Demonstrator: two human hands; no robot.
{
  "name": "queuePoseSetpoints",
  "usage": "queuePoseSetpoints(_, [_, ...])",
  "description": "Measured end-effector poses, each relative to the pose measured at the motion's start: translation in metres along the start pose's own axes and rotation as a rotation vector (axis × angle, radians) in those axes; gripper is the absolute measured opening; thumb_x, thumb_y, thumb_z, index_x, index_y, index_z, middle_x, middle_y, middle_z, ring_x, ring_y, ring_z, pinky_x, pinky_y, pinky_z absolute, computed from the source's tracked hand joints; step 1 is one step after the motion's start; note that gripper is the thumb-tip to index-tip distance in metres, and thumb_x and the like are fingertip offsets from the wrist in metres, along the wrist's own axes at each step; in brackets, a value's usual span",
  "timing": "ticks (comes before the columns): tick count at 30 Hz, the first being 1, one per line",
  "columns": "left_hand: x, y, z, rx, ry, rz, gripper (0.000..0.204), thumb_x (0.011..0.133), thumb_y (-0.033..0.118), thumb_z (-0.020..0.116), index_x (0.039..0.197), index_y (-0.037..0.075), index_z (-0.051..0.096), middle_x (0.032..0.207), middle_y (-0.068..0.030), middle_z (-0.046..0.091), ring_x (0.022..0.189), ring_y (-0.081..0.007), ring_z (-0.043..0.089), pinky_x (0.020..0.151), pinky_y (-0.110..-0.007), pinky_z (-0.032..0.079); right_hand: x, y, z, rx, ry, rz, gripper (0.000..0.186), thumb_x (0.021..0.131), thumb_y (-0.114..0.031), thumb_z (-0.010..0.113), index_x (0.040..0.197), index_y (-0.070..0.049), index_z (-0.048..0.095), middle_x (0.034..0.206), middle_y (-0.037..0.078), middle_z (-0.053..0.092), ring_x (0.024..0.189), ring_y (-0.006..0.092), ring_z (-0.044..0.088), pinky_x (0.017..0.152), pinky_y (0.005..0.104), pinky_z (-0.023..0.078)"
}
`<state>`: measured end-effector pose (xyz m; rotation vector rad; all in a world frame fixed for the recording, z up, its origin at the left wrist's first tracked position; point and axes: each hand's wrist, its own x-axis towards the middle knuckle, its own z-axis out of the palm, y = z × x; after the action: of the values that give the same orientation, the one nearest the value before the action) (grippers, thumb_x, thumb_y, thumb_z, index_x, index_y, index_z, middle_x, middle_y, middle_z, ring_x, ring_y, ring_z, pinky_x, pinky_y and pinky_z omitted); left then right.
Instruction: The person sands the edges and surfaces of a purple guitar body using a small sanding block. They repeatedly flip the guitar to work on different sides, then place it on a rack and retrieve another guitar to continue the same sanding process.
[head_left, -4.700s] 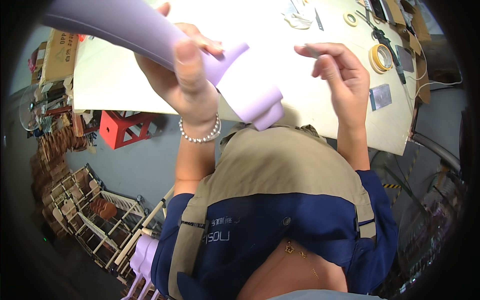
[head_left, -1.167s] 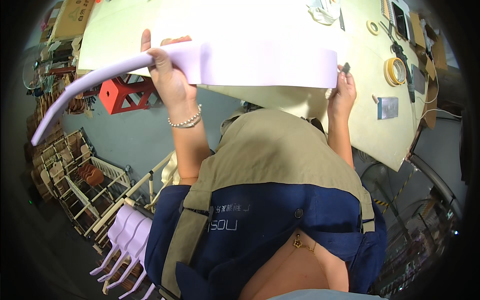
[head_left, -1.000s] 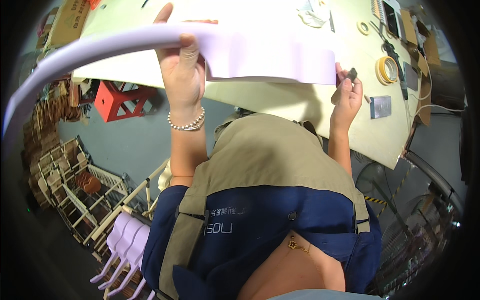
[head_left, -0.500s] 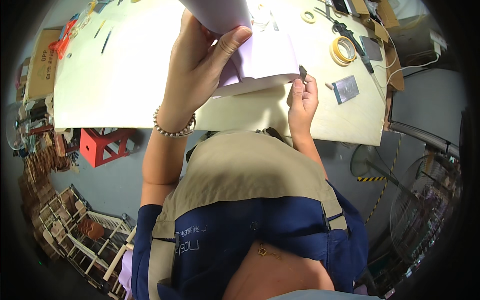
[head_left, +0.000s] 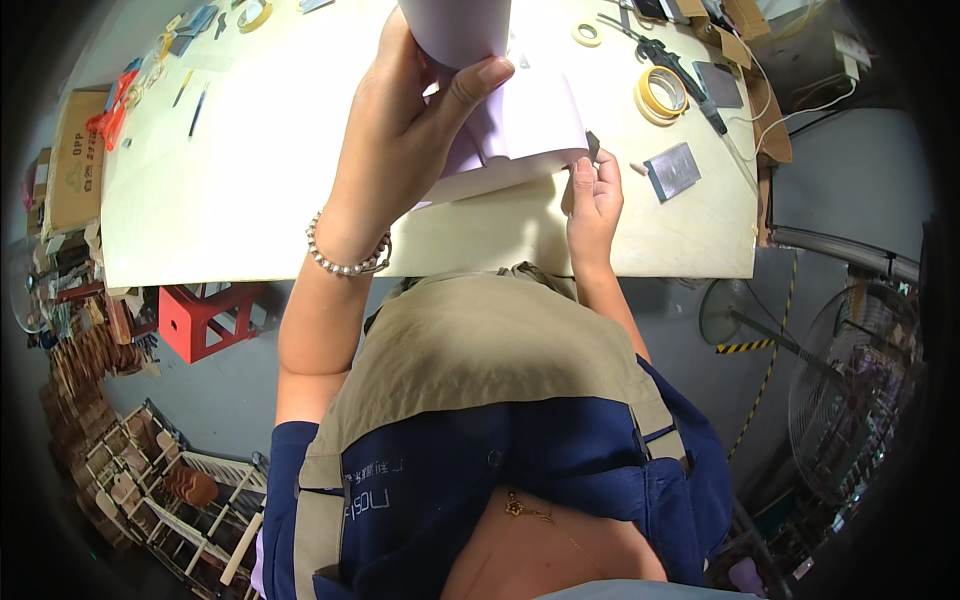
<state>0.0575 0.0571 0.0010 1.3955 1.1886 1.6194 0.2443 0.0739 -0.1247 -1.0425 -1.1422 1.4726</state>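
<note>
- The pale worktable (head_left: 250, 210) spans the scene beneath the work.
- The purple guitar-shaped piece (head_left: 550, 125) is held over its near side; handling looks under way, but finished and remaining areas cannot be told apart.
- The left hand (head_left: 405, 110) wraps its neck, thumb across.
- The right hand (head_left: 595, 200), at the body's edge, pinches something.
- That small dark pad (head_left: 593, 143) meets the rim, so edge work seems incomplete.
</note>
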Motion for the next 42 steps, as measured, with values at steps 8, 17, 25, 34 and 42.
queuePoseSetpoints(8, [-0.011, -0.001, -0.024, 0.016, -0.025, 0.027, 0.028, 0.087, 0.006, 0.053, 0.111, -0.004, 0.042, 0.101, -0.0158, 0.057, 0.1, -0.0286, 0.057, 0.087, -0.038, 0.046, -0.008, -0.007, 0.011, -0.062, -0.018, -0.038, 0.024, 0.094, -0.017, 0.04, 0.108, 0.003, 0.045, 0.108, 0.015, 0.056, 0.099, 0.0173, 0.054, 0.087, 0.028, 0.04])
queuePoseSetpoints(17, [-0.031, 0.008, -0.043, -0.139, 0.043, -0.019, 0.024, 0.085, 0.003, 0.055, 0.106, -0.005, 0.047, 0.099, -0.0142, 0.059, 0.099, -0.0262, 0.059, 0.085, -0.033, 0.046, -0.02, -0.015, 0.023, -0.141, -0.077, -0.138, 0.024, 0.094, -0.014, 0.038, 0.104, 0.006, 0.044, 0.109, 0.022, 0.057, 0.105, 0.0235, 0.055, 0.094, 0.0336, 0.039])
queuePoseSetpoints(25, [-0.042, 0.003, -0.057, -0.205, -0.027, 0.068, 0.024, 0.083, 0.004, 0.058, 0.104, -0.005, 0.051, 0.1, -0.0134, 0.057, 0.101, -0.0295, 0.056, 0.089, -0.039, 0.044, -0.033, -0.016, 0.018, -0.187, -0.13, -0.196, 0.023, 0.094, -0.013, 0.039, 0.104, 0.007, 0.044, 0.109, 0.022, 0.057, 0.104, 0.0247, 0.056, 0.092, 0.0335, 0.041])
queuePoseSetpoints(34, [-0.054, 0.005, -0.071, -0.051, -0.05, 0.083, 0.038, 0.083, 0.028, 0.059, 0.108, 0.004, 0.044, 0.1, -0.0163, 0.056, 0.097, -0.0363, 0.057, 0.093, -0.052, 0.038, -0.045, -0.014, 0.021, -0.121, -0.202, -0.268, 0.023, 0.094, -0.013, 0.038, 0.104, 0.007, 0.043, 0.111, 0.024, 0.055, 0.107, 0.0261, 0.053, 0.095, 0.0371, 0.039])
queuePoseSetpoints(42, [-0.057, -0.001, -0.077, -0.014, -0.044, 0.136, 0.042, 0.083, 0.032, 0.059, 0.11, 0.005, 0.043, 0.098, -0.0157, 0.055, 0.096, -0.0364, 0.057, 0.094, -0.055, 0.036, -0.047, -0.014, 0.022, -0.171, -0.214, -0.338, 0.02, 0.093, -0.008, 0.037, 0.104, 0.008, 0.042, 0.106, 0.024, 0.057, 0.105, 0.027, 0.055, 0.091, 0.0368, 0.044])
